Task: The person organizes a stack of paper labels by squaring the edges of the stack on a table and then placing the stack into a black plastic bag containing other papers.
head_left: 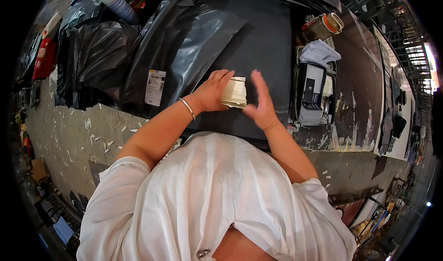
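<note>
Centrally, a stack of pale slips (234, 94) is seen over a black panel (265, 39). Its 9 o'clock side is gripped by the left hand (212, 92). At 3 o'clock, the right hand (262, 103) is held spread, just beside the stack; thumb contact cannot be made out. 2 hands, apart. Farther out: white label (155, 88) at 9 o'clock, borne by black plastic sheeting (198, 34); filled black caddy (300, 83), 3; orange-ringed jar (318, 29), 2; white-topped cylinder (118, 4), 10.

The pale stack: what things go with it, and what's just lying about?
Seems in use:
pale stack, left hand holding it
right hand, open beside it
dark surface underneath

Probably lying about:
jar with orange rim
white can
crumpled white packaging
</note>
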`<control>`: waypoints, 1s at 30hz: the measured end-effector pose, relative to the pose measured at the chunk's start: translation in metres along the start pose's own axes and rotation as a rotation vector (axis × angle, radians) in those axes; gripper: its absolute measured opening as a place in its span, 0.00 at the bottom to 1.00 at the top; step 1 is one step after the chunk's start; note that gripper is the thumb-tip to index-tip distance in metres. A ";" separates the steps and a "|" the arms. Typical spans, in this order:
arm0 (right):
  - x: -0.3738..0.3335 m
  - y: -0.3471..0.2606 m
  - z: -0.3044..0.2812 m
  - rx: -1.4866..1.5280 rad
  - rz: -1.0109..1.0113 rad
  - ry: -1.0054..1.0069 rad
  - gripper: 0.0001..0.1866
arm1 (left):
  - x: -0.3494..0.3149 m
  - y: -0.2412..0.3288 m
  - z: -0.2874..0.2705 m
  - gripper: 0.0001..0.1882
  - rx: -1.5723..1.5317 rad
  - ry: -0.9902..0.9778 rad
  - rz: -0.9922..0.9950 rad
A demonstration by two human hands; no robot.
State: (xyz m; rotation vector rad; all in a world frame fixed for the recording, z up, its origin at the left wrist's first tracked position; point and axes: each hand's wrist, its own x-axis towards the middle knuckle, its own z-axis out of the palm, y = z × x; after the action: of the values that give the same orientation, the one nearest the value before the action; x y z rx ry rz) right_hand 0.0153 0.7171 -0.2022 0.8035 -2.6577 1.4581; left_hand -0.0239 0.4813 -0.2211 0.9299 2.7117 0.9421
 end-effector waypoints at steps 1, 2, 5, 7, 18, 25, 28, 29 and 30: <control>-0.005 -0.009 -0.003 -0.098 -0.048 0.009 0.47 | -0.001 -0.002 0.002 0.61 0.007 0.000 -0.002; -0.009 -0.021 0.003 -0.173 -0.048 0.075 0.37 | -0.001 -0.003 0.003 0.61 0.011 0.003 -0.003; -0.012 -0.012 0.018 -0.289 -0.036 0.107 0.22 | -0.003 -0.003 0.007 0.61 -0.012 0.008 -0.021; -0.009 -0.013 0.021 -0.278 0.001 0.120 0.14 | -0.003 -0.003 0.007 0.61 -0.026 0.007 -0.021; -0.016 -0.019 0.009 -0.030 0.219 0.181 0.06 | -0.003 0.001 -0.001 0.62 -0.026 -0.059 -0.050; -0.021 -0.021 0.023 0.118 0.309 0.236 0.07 | -0.004 -0.002 0.002 0.64 -0.027 -0.039 -0.033; -0.019 -0.023 0.023 0.060 0.320 0.230 0.08 | -0.007 -0.003 0.003 0.64 -0.033 -0.037 -0.025; -0.018 -0.025 0.021 0.025 0.328 0.223 0.08 | -0.007 -0.003 0.002 0.64 -0.033 -0.040 -0.026; -0.016 -0.027 0.020 -0.034 0.284 0.203 0.08 | -0.007 -0.003 0.002 0.64 -0.033 -0.043 -0.027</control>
State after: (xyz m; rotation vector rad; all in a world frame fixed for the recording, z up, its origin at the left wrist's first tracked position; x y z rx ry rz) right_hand 0.0454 0.6964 -0.1962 0.2641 -2.7133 1.4515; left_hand -0.0191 0.4761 -0.2248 0.8945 2.6580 0.9477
